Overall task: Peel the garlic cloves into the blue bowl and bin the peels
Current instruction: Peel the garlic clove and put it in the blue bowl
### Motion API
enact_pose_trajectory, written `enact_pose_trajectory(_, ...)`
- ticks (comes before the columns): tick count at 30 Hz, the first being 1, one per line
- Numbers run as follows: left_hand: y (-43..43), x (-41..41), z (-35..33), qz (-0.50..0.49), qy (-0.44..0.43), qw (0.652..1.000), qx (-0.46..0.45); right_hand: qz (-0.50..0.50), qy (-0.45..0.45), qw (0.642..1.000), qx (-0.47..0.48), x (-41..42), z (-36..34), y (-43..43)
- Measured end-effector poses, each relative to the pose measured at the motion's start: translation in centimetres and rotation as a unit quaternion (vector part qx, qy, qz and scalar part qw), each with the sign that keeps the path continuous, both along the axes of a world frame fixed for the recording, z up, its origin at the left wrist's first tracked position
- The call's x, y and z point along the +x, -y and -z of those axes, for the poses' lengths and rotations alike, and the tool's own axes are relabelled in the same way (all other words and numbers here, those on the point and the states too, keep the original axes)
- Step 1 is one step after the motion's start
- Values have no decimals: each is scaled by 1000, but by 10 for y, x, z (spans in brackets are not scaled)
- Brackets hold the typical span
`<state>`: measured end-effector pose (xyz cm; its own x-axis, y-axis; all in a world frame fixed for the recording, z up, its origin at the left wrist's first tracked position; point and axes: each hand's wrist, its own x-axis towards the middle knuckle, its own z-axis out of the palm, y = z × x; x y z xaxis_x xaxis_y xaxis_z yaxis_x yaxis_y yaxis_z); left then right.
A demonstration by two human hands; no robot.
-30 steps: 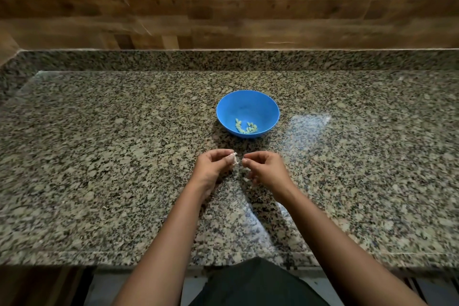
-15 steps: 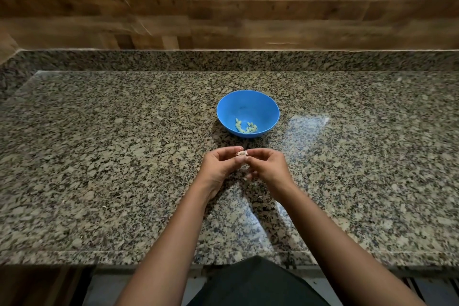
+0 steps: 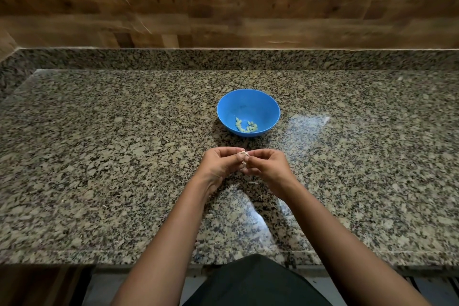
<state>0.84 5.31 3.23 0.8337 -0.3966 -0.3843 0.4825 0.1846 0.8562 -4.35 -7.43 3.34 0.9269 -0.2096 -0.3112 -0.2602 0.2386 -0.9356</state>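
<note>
A blue bowl (image 3: 248, 107) stands on the granite counter (image 3: 99, 156) and holds several peeled garlic cloves (image 3: 246, 126) at its bottom. Just in front of the bowl, my left hand (image 3: 218, 165) and my right hand (image 3: 267, 169) meet fingertip to fingertip. Between them they pinch a small pale garlic clove (image 3: 243, 155) with loose papery skin. Most of the clove is hidden by my fingers.
Small bits of garlic peel (image 3: 260, 197) lie on the counter beneath and near my hands. A granite upstand and a wooden wall close off the back. The counter's front edge runs just above my dark clothing. No bin is in view.
My hands were slightly apart, each pinching a piece; they have come together and now both hold the clove between the fingertips. The bowl has not moved.
</note>
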Motion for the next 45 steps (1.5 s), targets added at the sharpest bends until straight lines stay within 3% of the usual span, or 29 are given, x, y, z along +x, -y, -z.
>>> enact_pose_trajectory(14, 7, 3, 4, -11, 77, 991, 105, 1, -13, 998, -61, 6, 2, 0)
enact_pose_trajectory(32, 8, 6, 4, 71, 148, 963, 215, -27, -25, 997, -65, 7, 1, 1)
enact_pose_trajectory(36, 0, 7, 1, 81, 80, 986, 122, -28, -35, 999, -23, 6, 0, 6)
enact_pose_trajectory(41, -3, 7, 6, 33, 58, 995, 75, -27, -6, 990, -140, 4, 0, 2)
enact_pose_trajectory(45, 1, 6, 10, -37, 56, 997, 22, 7, -19, 1000, 2, 5, -5, 2)
